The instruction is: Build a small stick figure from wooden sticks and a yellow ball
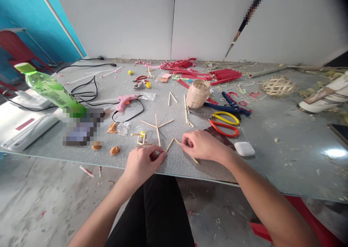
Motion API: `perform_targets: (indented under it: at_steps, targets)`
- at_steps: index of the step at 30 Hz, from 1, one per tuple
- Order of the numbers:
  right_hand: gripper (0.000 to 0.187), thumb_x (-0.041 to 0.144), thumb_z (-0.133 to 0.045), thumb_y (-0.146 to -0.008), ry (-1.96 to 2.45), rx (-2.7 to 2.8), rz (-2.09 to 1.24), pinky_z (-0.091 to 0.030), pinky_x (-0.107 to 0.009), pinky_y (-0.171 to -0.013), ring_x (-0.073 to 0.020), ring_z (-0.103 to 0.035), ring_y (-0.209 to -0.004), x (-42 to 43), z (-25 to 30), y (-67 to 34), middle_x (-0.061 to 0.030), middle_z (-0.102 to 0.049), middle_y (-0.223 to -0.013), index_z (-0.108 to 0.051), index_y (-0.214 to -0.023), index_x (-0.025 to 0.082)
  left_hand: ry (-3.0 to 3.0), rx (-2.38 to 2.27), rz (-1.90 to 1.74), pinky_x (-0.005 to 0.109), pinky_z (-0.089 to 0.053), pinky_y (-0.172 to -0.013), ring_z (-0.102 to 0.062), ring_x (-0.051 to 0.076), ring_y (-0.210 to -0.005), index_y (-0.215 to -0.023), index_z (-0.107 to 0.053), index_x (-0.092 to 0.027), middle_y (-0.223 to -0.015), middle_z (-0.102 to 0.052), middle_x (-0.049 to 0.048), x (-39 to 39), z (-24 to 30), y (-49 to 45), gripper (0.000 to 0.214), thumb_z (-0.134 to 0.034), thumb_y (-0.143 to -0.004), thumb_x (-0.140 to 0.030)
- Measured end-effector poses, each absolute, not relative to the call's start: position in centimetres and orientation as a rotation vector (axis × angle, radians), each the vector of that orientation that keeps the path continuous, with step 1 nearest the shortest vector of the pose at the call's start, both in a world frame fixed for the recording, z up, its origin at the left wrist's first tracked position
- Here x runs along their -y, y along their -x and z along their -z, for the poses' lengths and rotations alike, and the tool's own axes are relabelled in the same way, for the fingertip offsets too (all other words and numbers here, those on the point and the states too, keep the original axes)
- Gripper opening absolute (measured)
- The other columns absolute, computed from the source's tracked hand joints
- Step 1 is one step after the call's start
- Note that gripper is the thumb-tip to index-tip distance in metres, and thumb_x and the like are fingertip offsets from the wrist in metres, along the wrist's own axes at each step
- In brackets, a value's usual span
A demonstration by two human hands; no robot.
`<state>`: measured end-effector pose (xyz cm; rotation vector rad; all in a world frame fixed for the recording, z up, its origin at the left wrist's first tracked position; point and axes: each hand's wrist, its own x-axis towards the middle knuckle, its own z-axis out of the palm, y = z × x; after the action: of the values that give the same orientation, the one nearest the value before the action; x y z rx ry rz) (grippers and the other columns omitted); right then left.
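Note:
Between my hands two thin wooden sticks meet at their upper ends like an upside-down V. My left hand (145, 162) pinches the lower end of the left stick (170, 145). My right hand (202, 145) has its thumb and fingers closed on the right stick (177, 141), whose lower part they hide. Just beyond my left hand lies a branching figure of sticks (157, 126). Beside it is a small stick frame (139, 138) with a yellow piece (143, 134). Another stick (196, 160) shows under my right hand.
Scissors (224, 123), blue pliers (228, 107) and a jar (198, 94) stand or lie beyond my right hand. A pink glue gun (126, 102), its cable and a green bottle (51, 89) are left. A white case (244, 149) sits by my right forearm. Red strips (225, 76) lie behind.

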<state>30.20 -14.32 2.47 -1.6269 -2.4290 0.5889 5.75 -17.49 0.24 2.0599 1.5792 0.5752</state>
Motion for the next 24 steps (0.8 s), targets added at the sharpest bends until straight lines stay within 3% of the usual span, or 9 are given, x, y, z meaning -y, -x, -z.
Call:
perform_targets:
  at_steps: [24]
  targets:
    - [0.017, 0.03, -0.065, -0.09, 1.646, 2.437, -0.576, -0.026, -0.028, -0.055, -0.01, -0.047, -0.049, 14.28, -2.13, -30.28, 0.0027, -0.064, -0.059, -0.065, -0.075, 0.021, -2.044, -1.576, -0.572, 0.026, -0.036, -0.06, -0.056, 0.012, -0.058, -0.087, -0.079, -0.025, -0.062, -0.064, -0.0039, 17.56, -0.27, -5.79, 0.015, -0.069, -0.09, -0.036]
